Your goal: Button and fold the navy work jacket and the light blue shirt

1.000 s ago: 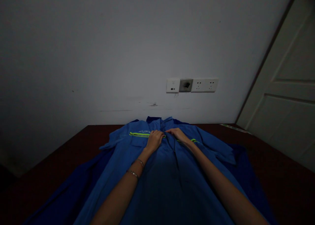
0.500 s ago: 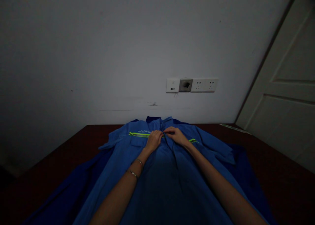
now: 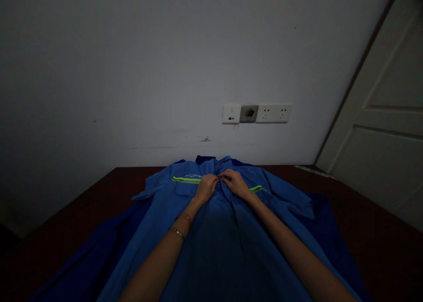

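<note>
A light blue short-sleeved shirt (image 3: 211, 231) with a yellow-green stripe across the chest lies spread out, collar toward the wall. My left hand (image 3: 206, 188) pinches the edge of its front opening at chest height. Opposite, my right hand (image 3: 235, 183) grips the same front edge, fingertips almost touching those of the left. Whatever small fastening may be between the fingertips is hidden. Beneath the shirt, a darker blue garment (image 3: 112, 236) shows at both sides and behind the collar.
Everything lies on a dark red tabletop (image 3: 99, 192) that meets a pale wall (image 3: 132, 72). White sockets (image 3: 274, 113) and a grey wall plate (image 3: 249, 113) sit above the table. A panelled door (image 3: 386, 130) stands at the right, near a thin strip (image 3: 313, 171) on the tabletop.
Both hands stay at the same place on the shirt front; only the right fingers shift slightly. The view has tilted a little.
</note>
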`<control>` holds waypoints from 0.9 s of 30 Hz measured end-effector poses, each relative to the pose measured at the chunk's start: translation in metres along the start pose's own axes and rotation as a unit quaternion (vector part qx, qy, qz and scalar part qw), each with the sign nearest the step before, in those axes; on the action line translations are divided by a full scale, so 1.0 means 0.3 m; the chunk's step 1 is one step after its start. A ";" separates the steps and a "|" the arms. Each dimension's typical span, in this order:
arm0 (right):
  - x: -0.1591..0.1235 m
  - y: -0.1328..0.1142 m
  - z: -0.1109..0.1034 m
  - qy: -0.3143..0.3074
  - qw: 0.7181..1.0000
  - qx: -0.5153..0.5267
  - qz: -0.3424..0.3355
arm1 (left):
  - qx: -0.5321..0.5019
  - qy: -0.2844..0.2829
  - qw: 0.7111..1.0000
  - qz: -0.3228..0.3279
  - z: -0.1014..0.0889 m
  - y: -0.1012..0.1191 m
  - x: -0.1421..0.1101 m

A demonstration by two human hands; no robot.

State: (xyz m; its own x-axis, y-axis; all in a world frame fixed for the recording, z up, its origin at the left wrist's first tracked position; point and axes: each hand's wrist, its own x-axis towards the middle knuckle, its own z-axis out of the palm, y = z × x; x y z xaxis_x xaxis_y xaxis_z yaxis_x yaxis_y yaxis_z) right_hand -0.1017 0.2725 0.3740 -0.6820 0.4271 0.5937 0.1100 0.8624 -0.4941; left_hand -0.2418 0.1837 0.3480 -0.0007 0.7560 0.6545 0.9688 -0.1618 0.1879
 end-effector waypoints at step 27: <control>-0.022 -0.019 -0.014 -0.036 0.993 -0.110 -0.023 | -0.045 -0.007 0.999 0.018 0.005 -0.015 0.000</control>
State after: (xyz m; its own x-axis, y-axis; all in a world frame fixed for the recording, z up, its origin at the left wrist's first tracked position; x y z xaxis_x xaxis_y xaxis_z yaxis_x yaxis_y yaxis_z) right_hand -0.0948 0.2659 0.3755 -0.7392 0.3715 0.5618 0.2273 0.9228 -0.3112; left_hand -0.2459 0.1853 0.3459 0.0374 0.7580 0.6511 0.9418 -0.2446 0.2305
